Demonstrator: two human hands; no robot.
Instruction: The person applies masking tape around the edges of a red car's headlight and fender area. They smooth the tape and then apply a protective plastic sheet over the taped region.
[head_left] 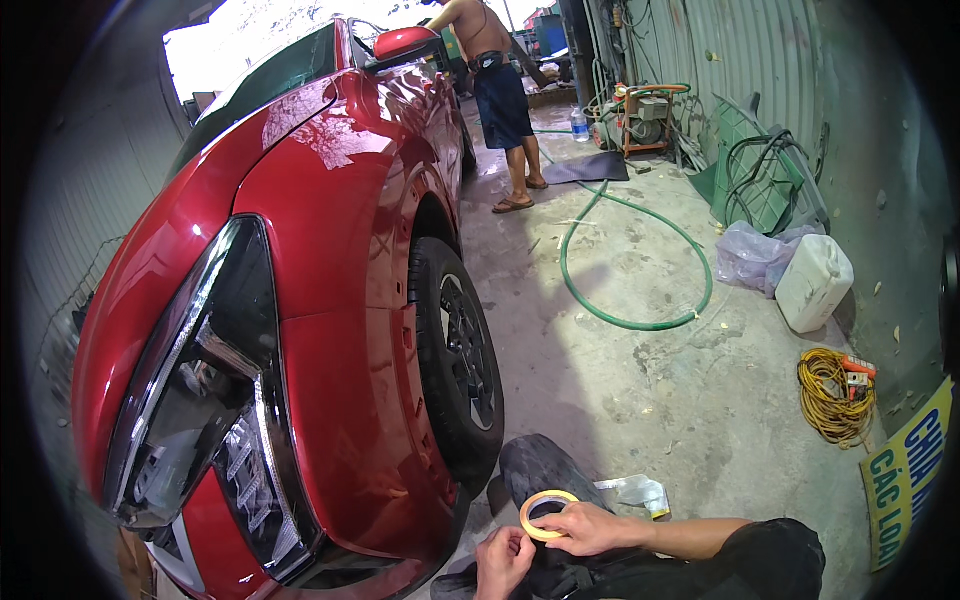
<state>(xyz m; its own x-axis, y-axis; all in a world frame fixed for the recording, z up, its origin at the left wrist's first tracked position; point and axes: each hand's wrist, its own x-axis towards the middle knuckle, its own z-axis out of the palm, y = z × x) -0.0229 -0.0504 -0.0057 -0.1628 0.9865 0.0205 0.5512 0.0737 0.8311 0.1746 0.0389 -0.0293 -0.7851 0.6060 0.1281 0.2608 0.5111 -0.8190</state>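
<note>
A roll of yellow masking tape [528, 513] is in my right hand [588, 528], whose thumb and fingers close on its near right side. My left hand [504, 562] is pinched just below the roll's left edge. What lies between its fingertips is too small to make out. Both hands are low in the picture, over my dark-trousered legs [545, 470]. To their left stands the front corner of a red car [350, 400], with its headlight [220, 400] and front wheel [455, 350]. Dark gaps run along the body edge in front of the wheel.
A clear plastic packet [640, 492] lies beyond my right wrist. A green hose [630, 325] loops across the concrete floor. On the right are a coiled yellow cord [833, 400], a white jug [815, 283] and a sign [908, 480]. A person [500, 95] stands beside the car.
</note>
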